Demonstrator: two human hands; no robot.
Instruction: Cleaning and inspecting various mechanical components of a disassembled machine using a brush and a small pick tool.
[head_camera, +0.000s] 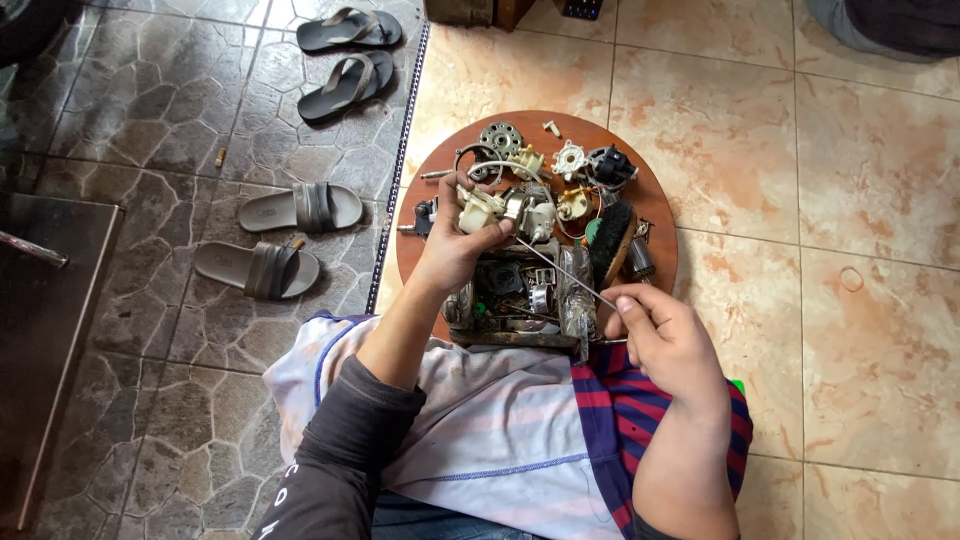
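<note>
Both hands hold parts over round tray.

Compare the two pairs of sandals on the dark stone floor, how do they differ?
The far pair of sandals is dark grey with thin Y-shaped thong straps; the near pair of sandals is lighter grey with one broad band across each. The far pair lies close together; the near pair lies further apart. Both pairs are unworn, soles down, left of the round wooden board.

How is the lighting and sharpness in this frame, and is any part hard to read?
Head view: soft even daylight, faint sheen on the beige tiles; left hand and right hand are sharp; the small parts on the round board blur together; straight lines bow at the edges.
</note>
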